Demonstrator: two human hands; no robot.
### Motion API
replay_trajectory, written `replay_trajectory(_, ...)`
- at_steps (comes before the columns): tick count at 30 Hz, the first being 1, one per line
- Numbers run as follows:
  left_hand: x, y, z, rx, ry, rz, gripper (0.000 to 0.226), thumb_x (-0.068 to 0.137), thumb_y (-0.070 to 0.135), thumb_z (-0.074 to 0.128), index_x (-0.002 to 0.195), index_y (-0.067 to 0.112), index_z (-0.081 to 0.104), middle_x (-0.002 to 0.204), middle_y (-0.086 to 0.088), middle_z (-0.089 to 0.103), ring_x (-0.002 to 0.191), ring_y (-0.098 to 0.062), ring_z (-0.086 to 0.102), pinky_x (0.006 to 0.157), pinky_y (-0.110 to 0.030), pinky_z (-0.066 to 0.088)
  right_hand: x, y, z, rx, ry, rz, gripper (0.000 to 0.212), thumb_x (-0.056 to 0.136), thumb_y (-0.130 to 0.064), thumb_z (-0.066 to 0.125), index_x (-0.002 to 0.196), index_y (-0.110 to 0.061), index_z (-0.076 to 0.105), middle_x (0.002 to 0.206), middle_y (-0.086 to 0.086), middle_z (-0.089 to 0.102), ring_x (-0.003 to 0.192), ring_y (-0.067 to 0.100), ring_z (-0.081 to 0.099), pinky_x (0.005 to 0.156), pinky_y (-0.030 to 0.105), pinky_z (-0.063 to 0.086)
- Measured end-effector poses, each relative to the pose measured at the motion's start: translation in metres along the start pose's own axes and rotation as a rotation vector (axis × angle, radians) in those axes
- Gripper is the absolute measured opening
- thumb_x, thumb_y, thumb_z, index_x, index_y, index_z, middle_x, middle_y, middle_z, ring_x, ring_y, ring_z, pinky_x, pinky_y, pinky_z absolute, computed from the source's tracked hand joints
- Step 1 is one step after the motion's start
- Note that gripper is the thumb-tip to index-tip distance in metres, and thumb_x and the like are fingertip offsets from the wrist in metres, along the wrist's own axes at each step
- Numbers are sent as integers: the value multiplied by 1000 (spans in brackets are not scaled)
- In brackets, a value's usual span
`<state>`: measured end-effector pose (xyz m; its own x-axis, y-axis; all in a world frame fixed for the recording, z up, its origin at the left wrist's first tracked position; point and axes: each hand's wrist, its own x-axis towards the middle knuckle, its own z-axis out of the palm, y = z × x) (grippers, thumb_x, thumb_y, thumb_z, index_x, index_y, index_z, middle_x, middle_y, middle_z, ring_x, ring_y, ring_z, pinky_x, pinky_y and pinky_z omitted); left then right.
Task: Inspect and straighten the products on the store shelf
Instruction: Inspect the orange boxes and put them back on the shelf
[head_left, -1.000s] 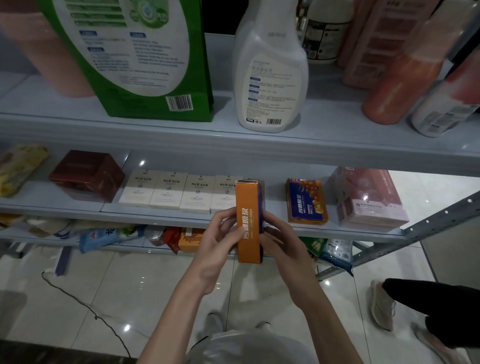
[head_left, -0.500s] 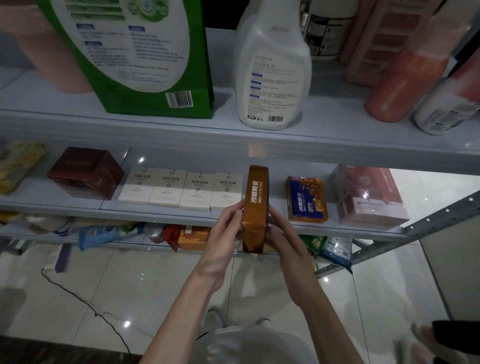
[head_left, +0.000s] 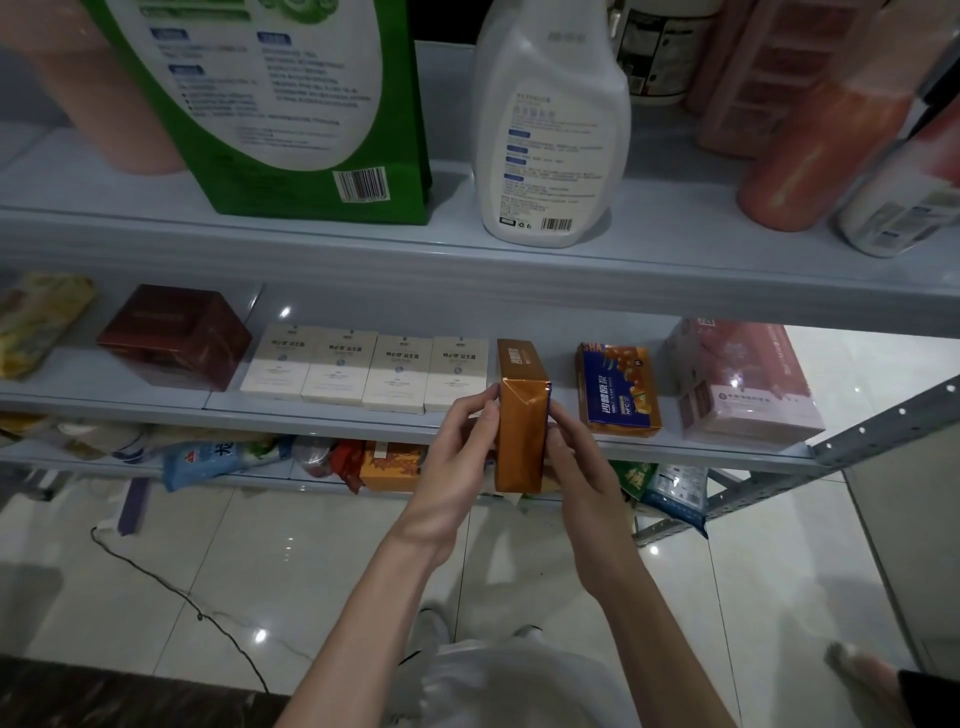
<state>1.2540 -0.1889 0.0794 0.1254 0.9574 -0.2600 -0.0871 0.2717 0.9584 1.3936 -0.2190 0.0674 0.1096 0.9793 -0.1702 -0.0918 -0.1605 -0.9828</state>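
— What are the hands doing?

— Both hold a glossy orange-brown cardboard box (head_left: 521, 436), narrow side toward the camera, in front of the edge of the pale grey metal middle shelf (head_left: 332, 418). The left hand (head_left: 457, 457) presses its fingers (head_left: 480, 402) against the box's left face; the right hand (head_left: 582, 467) has its fingers (head_left: 563, 421) closed on the right face. The box is clamped between them.

— Is it resting on the shelf?

— Its far end reaches over the shelf edge; whether it touches the board I cannot tell.

— What stands around it?

— Just left, a row of four cream-white cartons (head_left: 363, 369) side by side. To the right, apart from the held box, a blue-and-orange carton (head_left: 618, 389) standing upright, then a pink film-wrapped pack (head_left: 743, 379). Far left, a dark red box (head_left: 176, 335).

— And above?

— On the upper shelf, a green paper bag with a white label (head_left: 291, 104) and a white plastic spray bottle (head_left: 553, 135).
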Motion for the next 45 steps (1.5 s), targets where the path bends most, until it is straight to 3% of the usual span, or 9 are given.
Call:
replay_trajectory(4,0,-2,-1,-15,2,-18,36,105,44,42,136,34,57,125,10,66,112,2,62,76,-7,51,0,0,0,-20,-1,5,44,98,-43,50,141,-39,57,137,-11,62,117,-4,62,86,14,54)
replay_trajectory(11,2,-5,-2,-108,3,-69,37,108,42,40,136,27,59,130,3,66,125,-14,61,108,-41,49,1,0,4,-117,5,-13,48,94,-47,54,142,-42,56,140,-7,49,115,-9,58,87,12,54)
replay_trajectory(15,3,-9,-4,-63,15,-66,32,107,43,44,132,32,60,132,2,63,129,-20,56,107,-47,47,0,-3,3,-33,14,47,41,96,-50,50,131,-31,63,126,-8,67,115,5,66,93,26,57)
replay_trajectory(19,4,-11,-8,32,-9,5,27,105,29,51,127,34,66,130,7,63,123,-9,58,97,-33,53,0,-7,3,54,97,152,66,92,-72,50,123,-16,64,111,1,76,105,16,73,95,34,56)
replay_trajectory(24,5,-20,-9,169,3,82,29,94,34,67,122,29,68,136,5,52,130,-11,52,95,-31,57,0,-7,0,131,125,162,48,81,-46,67,116,-18,50,117,9,69,98,21,75,76,27,62)
replay_trajectory(30,5,-17,-9,66,90,-83,95,77,44,79,156,22,30,140,8,53,128,-9,54,105,-30,49,-2,-1,-6,251,56,59,57,87,-35,62,142,-42,46,139,-2,60,116,24,69,84,36,61)
replay_trajectory(36,7,-16,-10,12,153,-10,43,99,24,62,139,32,49,134,5,58,128,-16,56,73,-15,58,0,6,-11,216,74,36,37,100,-26,53,135,-33,58,132,2,67,115,24,70,89,39,61)
replay_trajectory(39,7,-18,-13,-1,204,41,42,97,16,66,135,29,53,131,3,60,123,-15,58,65,-14,56,3,3,-8,55,155,9,34,91,-43,60,123,-36,65,129,-5,64,112,7,67,78,25,60)
replay_trajectory(45,7,-22,-15,14,234,127,42,93,14,69,131,24,55,130,10,61,123,-1,56,64,-17,57,3,12,-12,-72,195,-55,34,86,-42,64,119,-38,63,125,-6,68,115,13,67,84,38,62)
